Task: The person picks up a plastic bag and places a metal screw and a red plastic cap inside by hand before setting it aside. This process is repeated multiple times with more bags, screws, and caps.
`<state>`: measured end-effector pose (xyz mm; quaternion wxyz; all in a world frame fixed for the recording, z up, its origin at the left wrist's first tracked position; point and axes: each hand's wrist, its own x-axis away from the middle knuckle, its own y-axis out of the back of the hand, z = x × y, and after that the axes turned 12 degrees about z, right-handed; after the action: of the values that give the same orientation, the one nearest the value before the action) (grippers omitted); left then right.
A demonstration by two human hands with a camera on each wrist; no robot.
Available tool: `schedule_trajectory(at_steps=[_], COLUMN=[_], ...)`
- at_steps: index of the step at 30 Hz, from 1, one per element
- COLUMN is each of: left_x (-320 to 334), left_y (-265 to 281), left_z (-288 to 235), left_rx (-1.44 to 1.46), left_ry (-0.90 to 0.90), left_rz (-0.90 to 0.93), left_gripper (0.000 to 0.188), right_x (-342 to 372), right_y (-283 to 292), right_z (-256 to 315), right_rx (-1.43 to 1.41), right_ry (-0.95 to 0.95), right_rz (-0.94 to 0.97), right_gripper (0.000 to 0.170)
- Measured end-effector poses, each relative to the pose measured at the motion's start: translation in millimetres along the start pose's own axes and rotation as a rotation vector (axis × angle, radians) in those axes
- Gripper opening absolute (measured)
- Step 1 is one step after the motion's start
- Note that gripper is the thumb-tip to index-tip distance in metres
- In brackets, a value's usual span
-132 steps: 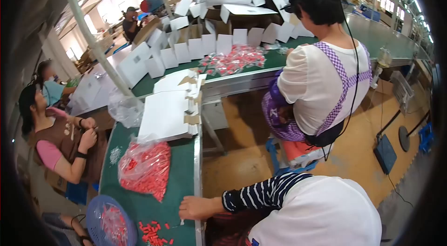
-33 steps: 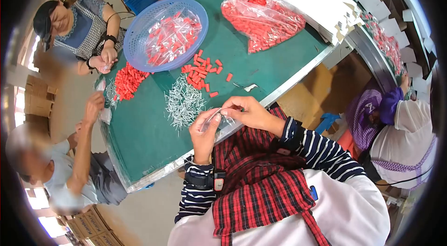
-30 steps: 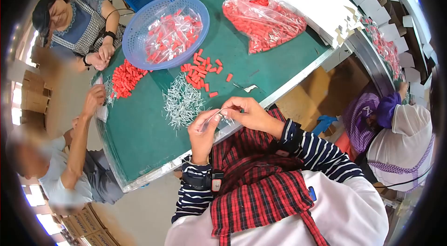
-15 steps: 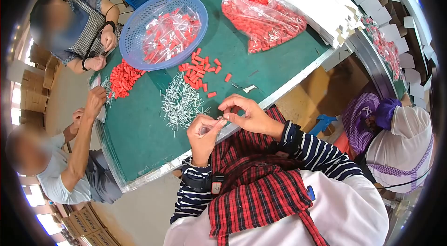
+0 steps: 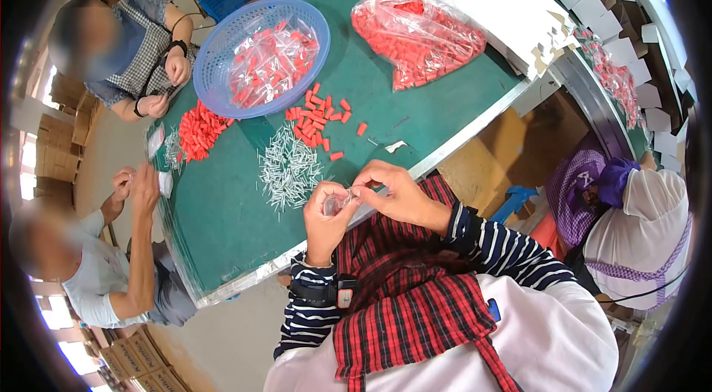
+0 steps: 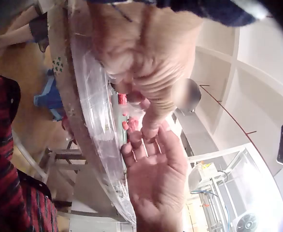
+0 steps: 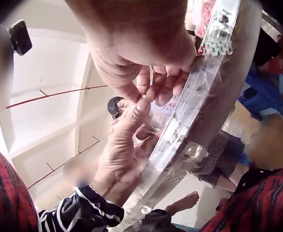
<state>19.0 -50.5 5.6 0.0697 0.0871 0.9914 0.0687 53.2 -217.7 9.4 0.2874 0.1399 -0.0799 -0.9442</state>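
In the head view, my left hand (image 5: 326, 225) and right hand (image 5: 404, 198) meet over the table's near edge. A small clear plastic bag (image 5: 337, 203) is in the left hand, pinched between thumb and fingers. My right thumb and fingertips pinch at its edge, right against the left thumb. In the right wrist view, the clear bag (image 7: 156, 122) shows beside the left fingers; its contents are mostly hidden by the hands. Just beyond lie a pile of small silver screws (image 5: 288, 169) and loose red plastic plugs (image 5: 315, 121) on the green table (image 5: 230, 221).
A blue basket (image 5: 206, 58) of filled bags stands behind the piles. Farther right lie a large bag of red plugs (image 5: 419, 36) and stacked white cartons (image 5: 512, 14). A scrap (image 5: 395, 146) lies near the metal table edge (image 5: 475, 125). Other people sit around the table.
The head view has turned from the far table down to my hands. My right hand, earlier resting at the table edge, now works with the left on the bag. Fingertips have shifted slightly.
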Motion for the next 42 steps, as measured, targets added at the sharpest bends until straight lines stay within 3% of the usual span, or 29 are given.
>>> schedule_trajectory(at_steps=[9, 14, 24, 30, 35, 42], left_x=[-1, -2, -1, -4, -2, 2], left_y=[3, -1, -3, -10, -6, -1], left_z=[-3, -6, 0, -5, -3, 2], left_rx=[0.0, 0.05, -0.093, 0.109, 0.1, 0.108], left_ry=[-0.006, -0.065, -0.048, 0.054, 0.116, 0.069], left_rz=[0.02, 0.034, -0.021, -0.154, -0.147, -0.078], left_gripper=[0.005, 0.014, 0.014, 0.007, 0.004, 0.006], right_x=[-2, -2, 1, 1, 1, 0], right_y=[9, 14, 10, 9, 9, 12], right_z=[9, 15, 21, 23, 24, 37], right_rx=[0.405, 0.639, 0.741, 0.609, 0.585, 0.761], right_ry=[0.205, 0.315, 0.311, 0.292, 0.158, 0.286], right_rz=[-0.059, -0.033, 0.071, 0.005, -0.074, 0.067], right_gripper=[0.01, 0.016, 0.015, 0.013, 0.023, 0.03])
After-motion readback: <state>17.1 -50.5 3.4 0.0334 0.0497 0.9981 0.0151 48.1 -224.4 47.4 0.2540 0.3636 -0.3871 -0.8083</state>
